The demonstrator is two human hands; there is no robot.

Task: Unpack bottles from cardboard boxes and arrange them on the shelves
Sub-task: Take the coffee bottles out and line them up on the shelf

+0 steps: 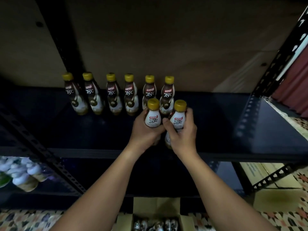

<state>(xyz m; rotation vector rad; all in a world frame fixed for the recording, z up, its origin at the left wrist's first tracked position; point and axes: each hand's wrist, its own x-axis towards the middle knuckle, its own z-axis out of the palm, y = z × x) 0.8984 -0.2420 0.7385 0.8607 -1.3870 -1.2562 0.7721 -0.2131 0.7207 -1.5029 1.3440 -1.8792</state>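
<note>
My left hand (144,132) grips a coffee bottle (152,116) with a yellow cap and white label. My right hand (182,134) grips a second bottle of the same kind (177,120) right beside it. Both bottles are upright over the dark shelf (225,130), just in front of the right end of a row. That row of several yellow-capped bottles (115,94) stands along the back of the shelf. An open cardboard box (156,219) with more bottles lies on the floor below, between my forearms.
Black perforated shelf posts rise at the left (55,164) and right (273,67). A lower left shelf holds white-capped bottles (25,174). A flat cardboard sheet (260,172) lies on the patterned floor at the right. The shelf surface to the right of the row is bare.
</note>
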